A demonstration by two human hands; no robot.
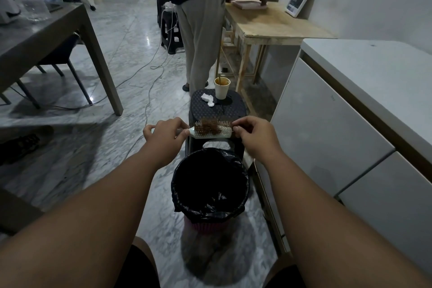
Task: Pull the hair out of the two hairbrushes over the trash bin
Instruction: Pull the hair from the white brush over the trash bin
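Observation:
A pale mint hairbrush (pixel 211 134) is held level above the far rim of the trash bin (pixel 177 196), which is pink and lined with a black bag. A clump of brown hair (pixel 208 125) sits tangled in the bristles near the brush's middle. My left hand (pixel 164 136) grips the handle on the left. My right hand (pixel 251 134) pinches the right tip of the brush head with thumb and fingers. Only one hairbrush is in view.
Behind the bin stands a black plastic stool (pixel 218 106) carrying a paper cup (pixel 222 88) and a crumpled white tissue (pixel 208 99). A person (pixel 201 30) stands beyond it at a wooden table (pixel 275 23). White cabinets (pixel 350 112) line the right; a grey table (pixel 46 37) is left. Cables cross the floor.

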